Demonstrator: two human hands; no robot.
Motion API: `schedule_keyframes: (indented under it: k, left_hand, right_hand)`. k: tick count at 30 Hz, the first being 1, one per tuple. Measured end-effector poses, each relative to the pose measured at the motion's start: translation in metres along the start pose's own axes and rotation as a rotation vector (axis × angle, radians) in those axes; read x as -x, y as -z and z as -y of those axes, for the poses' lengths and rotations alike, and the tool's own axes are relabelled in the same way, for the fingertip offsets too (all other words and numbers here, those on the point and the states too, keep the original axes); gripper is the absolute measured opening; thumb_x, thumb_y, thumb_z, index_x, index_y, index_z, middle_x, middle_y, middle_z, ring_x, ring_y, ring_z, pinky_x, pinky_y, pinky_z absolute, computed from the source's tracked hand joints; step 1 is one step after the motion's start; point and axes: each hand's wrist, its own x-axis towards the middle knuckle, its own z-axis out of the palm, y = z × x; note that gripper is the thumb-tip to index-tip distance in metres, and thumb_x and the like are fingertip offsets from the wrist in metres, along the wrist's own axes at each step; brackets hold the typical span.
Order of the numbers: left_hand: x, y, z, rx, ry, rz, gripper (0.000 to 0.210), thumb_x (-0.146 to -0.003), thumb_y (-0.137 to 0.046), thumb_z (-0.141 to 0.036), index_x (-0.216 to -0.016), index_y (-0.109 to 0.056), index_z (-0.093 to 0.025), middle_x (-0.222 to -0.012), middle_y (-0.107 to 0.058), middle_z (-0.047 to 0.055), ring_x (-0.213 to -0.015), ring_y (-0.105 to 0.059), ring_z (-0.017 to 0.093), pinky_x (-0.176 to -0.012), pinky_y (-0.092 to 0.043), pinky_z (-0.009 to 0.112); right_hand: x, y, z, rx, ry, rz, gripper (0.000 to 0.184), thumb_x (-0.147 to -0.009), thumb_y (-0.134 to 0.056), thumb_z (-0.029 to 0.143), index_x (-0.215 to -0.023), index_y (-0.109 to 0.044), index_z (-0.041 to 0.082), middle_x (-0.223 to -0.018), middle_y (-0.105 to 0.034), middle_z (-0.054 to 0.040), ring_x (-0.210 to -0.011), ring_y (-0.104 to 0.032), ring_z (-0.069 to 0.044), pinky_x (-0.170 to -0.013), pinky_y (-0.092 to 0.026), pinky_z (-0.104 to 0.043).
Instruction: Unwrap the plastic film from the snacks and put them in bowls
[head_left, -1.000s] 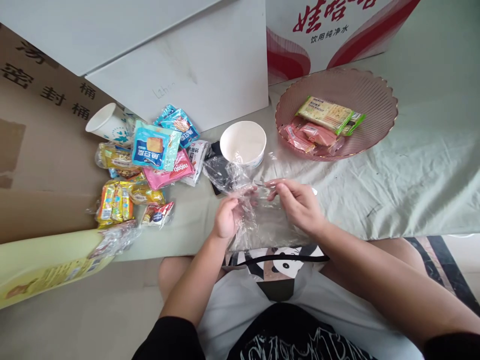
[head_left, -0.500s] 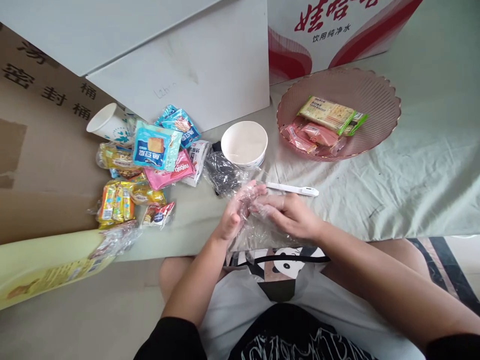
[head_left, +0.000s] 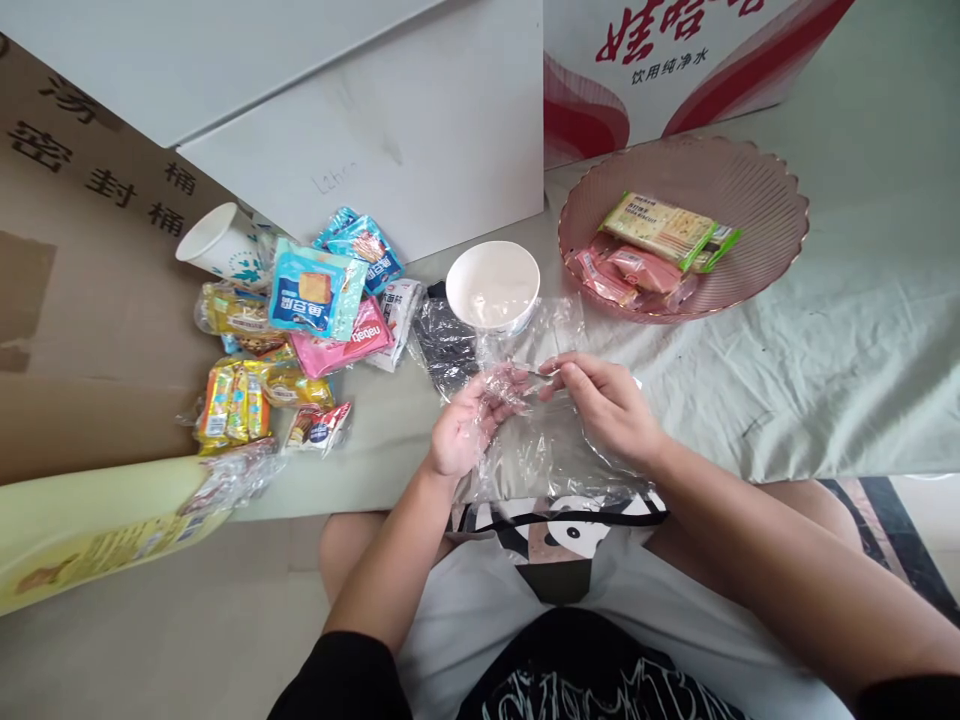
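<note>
Some clear film (head_left: 536, 455) — crinkled — lies between left hand (head_left: 457, 430) and right hand (head_left: 613, 408).

I watch through one head-worn camera, which looks forward and down from above the wearer's black shirt with white lettering (head_left: 570, 675) at the bottom edge. It sits near: the bare left hand (head_left: 466, 422) and bare right hand (head_left: 611, 408) fall mid-view, over the pale green cloth-covered worktop (head_left: 720, 400). The large white boxy container (head_left: 420, 150) runs past the top edge.
</note>
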Motion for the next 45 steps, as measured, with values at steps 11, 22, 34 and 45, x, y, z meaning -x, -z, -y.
schedule_keyframes:
  k: [11, 22, 34, 45]
  left_hand:
    - [-0.0020, 0.0021, -0.0013, -0.055, 0.046, -0.037, 0.036, -0.069, -0.056, -0.028, -0.093, -0.079, -0.013, -0.097, -0.080, 0.012, -0.093, -0.074, 0.028, -0.092, -0.055, 0.040]
    - [-0.0021, 0.0007, 0.0000, -0.060, -0.003, -0.056, 0.030, -0.069, -0.057, -0.031, -0.082, -0.079, -0.015, -0.091, -0.080, 0.010, -0.085, -0.075, 0.027, -0.084, -0.056, 0.038]
    - [-0.0019, 0.0015, 0.0002, -0.087, -0.001, -0.083, 0.031, -0.073, -0.054, -0.032, -0.083, -0.077, -0.015, -0.080, -0.076, 0.009, -0.078, -0.070, 0.024, -0.080, -0.054, 0.037]
    - [-0.0017, 0.0048, 0.0007, -0.068, 0.021, -0.118, 0.028, -0.071, -0.059, -0.035, -0.079, -0.077, -0.016, -0.075, -0.074, 0.007, -0.072, -0.069, 0.021, -0.073, -0.053, 0.032]
  right_hand:
    - [-0.0026, 0.0085, 0.0043, -0.010, -0.039, -0.058, 0.037, -0.099, -0.046, 0.045, -0.089, -0.069, 0.018, -0.061, -0.067, 0.0002, -0.056, -0.055, -0.013, -0.061, -0.044, -0.028]
    - [-0.0024, 0.0048, 0.0074, 0.041, -0.047, -0.027, 0.031, -0.096, -0.046, 0.038, -0.087, -0.068, 0.019, -0.061, -0.067, -0.0002, -0.055, -0.055, -0.014, -0.059, -0.042, -0.027]
    - [-0.0009, 0.0028, 0.0069, 0.089, -0.027, -0.022, 0.026, -0.095, -0.047, 0.033, -0.086, -0.067, 0.019, -0.060, -0.068, 0.0003, -0.055, -0.059, -0.014, -0.058, -0.042, -0.026]
    - [-0.0008, 0.0008, 0.0078, 0.086, -0.015, 0.002, 0.026, -0.096, -0.047, 0.030, -0.084, -0.066, 0.019, -0.062, -0.068, 0.0004, -0.056, -0.061, -0.014, -0.059, -0.044, -0.025]
